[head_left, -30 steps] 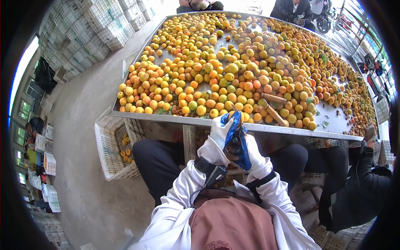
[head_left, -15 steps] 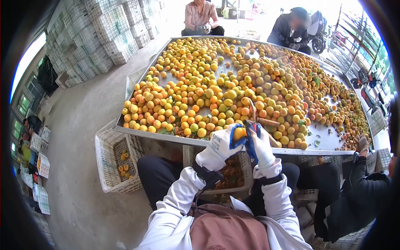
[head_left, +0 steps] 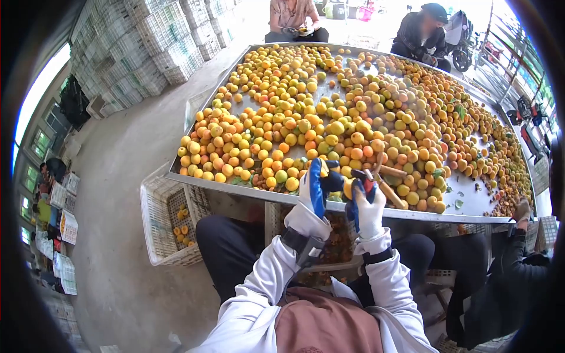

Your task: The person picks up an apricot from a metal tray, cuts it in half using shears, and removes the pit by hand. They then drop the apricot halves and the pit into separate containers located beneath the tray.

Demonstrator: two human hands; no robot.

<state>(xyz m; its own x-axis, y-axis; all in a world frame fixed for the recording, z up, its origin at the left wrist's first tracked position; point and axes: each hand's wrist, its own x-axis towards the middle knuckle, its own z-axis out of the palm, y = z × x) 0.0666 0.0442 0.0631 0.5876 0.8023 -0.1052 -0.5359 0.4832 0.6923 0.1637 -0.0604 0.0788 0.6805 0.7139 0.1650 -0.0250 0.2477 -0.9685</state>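
Observation:
My left hand [head_left: 315, 189], in a white glove with a blue palm, is curled at the table's near edge, its fingertips against a yellow-orange fruit [head_left: 348, 188]. Close on its right, my right hand [head_left: 369, 207], gloved the same way, is closed around a small tool [head_left: 365, 176] with red on its handle. The fruit lies between the two hands, partly covered by fingers. Just beyond them, a curved stick and brown wooden pieces [head_left: 391, 194] rest among the fruit [head_left: 282, 132] heaped on the metal table [head_left: 259, 193].
A white crate [head_left: 154, 226] holding some fruit stands on the floor to the left. Another crate [head_left: 272, 220] is under the table edge. Two people sit across the table; a co-worker's gloved hand [head_left: 522, 210] is at the right. Stacked crates [head_left: 159, 41] stand behind left.
My left hand has turned more upright, and the fruit is now nearer my right hand. The person across at the top now has the hands apart. The whole view has shifted slightly.

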